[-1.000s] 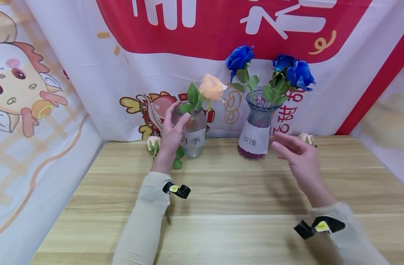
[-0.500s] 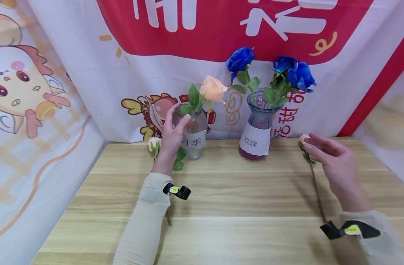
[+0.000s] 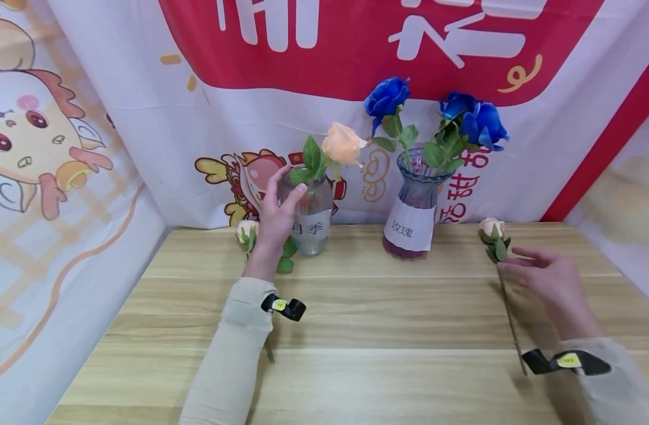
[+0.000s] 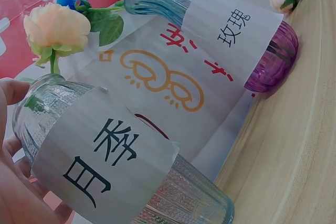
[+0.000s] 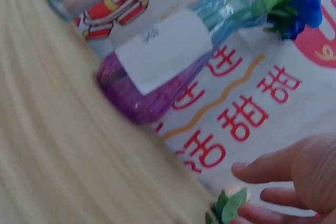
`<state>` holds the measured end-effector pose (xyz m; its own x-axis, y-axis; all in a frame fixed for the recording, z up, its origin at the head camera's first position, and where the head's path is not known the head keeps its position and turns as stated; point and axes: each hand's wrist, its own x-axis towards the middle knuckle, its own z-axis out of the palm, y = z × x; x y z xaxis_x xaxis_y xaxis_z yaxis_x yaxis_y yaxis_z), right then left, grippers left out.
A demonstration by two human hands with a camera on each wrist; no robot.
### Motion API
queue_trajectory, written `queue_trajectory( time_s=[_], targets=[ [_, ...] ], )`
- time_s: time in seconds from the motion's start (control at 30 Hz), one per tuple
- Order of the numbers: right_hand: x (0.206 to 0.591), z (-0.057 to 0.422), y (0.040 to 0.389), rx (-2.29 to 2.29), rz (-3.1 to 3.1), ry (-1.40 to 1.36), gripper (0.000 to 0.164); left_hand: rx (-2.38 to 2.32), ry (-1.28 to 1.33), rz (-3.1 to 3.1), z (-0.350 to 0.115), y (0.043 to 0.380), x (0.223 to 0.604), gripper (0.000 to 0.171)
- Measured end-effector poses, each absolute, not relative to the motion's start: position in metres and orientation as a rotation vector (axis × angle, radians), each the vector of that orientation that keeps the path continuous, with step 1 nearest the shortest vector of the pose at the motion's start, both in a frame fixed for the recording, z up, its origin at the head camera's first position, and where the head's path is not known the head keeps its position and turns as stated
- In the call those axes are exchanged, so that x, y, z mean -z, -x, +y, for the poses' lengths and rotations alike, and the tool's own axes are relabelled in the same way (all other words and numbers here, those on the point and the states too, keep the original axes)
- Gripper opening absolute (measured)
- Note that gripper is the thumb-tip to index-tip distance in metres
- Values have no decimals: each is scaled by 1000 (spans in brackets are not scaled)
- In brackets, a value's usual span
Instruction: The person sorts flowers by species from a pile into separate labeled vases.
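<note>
My left hand (image 3: pixel 275 213) grips the upper part of a clear glass vase (image 3: pixel 315 227) with a paper label; thumb and fingers wrap it just below the rim. A peach rose (image 3: pixel 342 143) with green leaves stands in that vase. My right hand (image 3: pixel 548 282) is beside a pale rose (image 3: pixel 492 228) lying on the table. Its thumb tip overlaps the stem just below the leaves in the head view. Thumb and fingers (image 5: pixel 283 196) stand apart in the right wrist view, nothing held between them.
A blue-and-purple glass vase (image 3: pixel 409 227) with a paper label holds several blue roses (image 3: pixel 483 124) between the hands. Another pale rose (image 3: pixel 246 232) lies partly under the left forearm. A printed cloth (image 3: pixel 159 147) hangs along the back edge of the wooden table (image 3: pixel 377 319).
My right hand has moved right, away from the blue-and-purple vase, then down to the pale rose's stem. The left hand has stayed on the clear vase.
</note>
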<state>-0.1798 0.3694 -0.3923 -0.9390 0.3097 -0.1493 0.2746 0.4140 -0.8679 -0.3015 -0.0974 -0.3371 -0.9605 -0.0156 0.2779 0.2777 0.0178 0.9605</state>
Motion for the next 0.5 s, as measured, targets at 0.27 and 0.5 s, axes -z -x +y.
queue_trajectory(
  time_s=[0.27, 0.5],
  targets=[
    [410, 378, 182, -1559, -2724, 625, 82, 2044, 250, -2090, -98, 301, 337, 64],
    [415, 376, 184, -1439, -2773, 649, 85, 2043, 253, -2087, -98, 302, 339, 64]
  ],
)
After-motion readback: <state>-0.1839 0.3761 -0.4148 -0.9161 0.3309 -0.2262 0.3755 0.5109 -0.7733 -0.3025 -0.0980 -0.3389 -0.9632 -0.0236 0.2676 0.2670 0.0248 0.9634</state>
